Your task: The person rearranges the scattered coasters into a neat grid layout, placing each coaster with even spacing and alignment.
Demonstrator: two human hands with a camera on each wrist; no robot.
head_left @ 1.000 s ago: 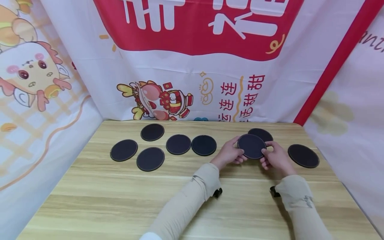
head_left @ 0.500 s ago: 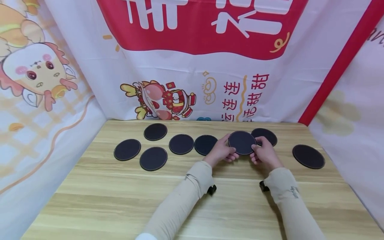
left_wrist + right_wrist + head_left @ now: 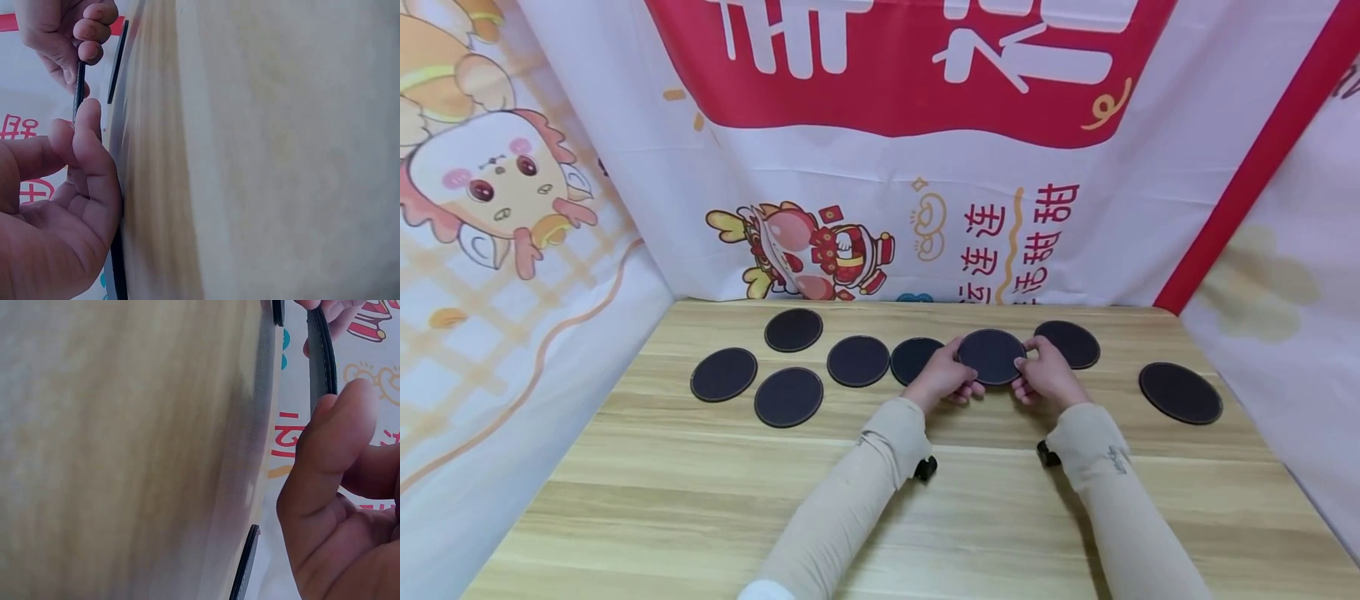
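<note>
Between both hands, a round black coaster (image 3: 992,357) with a thin stitched rim is held up off the table. My left hand (image 3: 943,372) pinches its left edge, thumb on top and fingers beneath. The opposite edge is pinched the same way by my right hand (image 3: 1047,372). Seen edge-on in the right wrist view, the held coaster (image 3: 321,356) is thin and stands apart from the wooden surface. Just left of it, a flat coaster (image 3: 913,358) is partly covered by my left hand. Behind my right hand lies a further coaster (image 3: 1071,344).
Several more black coasters lie flat: one at the far right (image 3: 1181,392), others on the left, such as the rear coaster (image 3: 793,330) and the front coaster (image 3: 788,397). A printed cloth (image 3: 820,158) hangs along the back edge of the wooden table (image 3: 700,517).
Both hands have carried the held coaster leftward, from in front of the right rear coaster to beside the middle one. The lying coasters keep their places while the view shifts slightly.
</note>
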